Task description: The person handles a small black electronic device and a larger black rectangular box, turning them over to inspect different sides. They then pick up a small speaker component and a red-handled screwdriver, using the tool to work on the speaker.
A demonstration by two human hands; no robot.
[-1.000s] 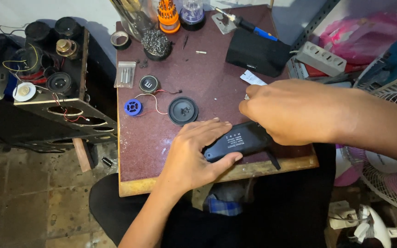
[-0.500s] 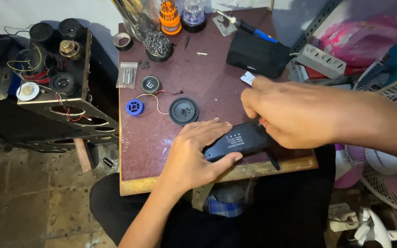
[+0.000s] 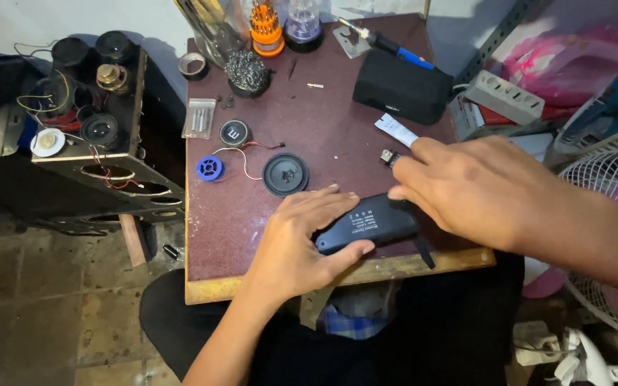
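Casing, a long black plastic shell (image 3: 368, 223), lies flat at lower centre of the frame near the front edge of the maroon tabletop (image 3: 323, 121), evidently pinned so it cannot slide. Left hand (image 3: 298, 243) grasps its near end, thumb underneath and fingers arched over. Right hand (image 3: 466, 187) lies loose and palm-down, fingertips touching the far end, gripping nothing; a round black speaker driver (image 3: 285, 174) sits just beyond.

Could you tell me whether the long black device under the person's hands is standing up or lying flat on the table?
Lying flat. The black device rests lengthwise on the table near its front edge, left hand gripping one end, right hand over the other.
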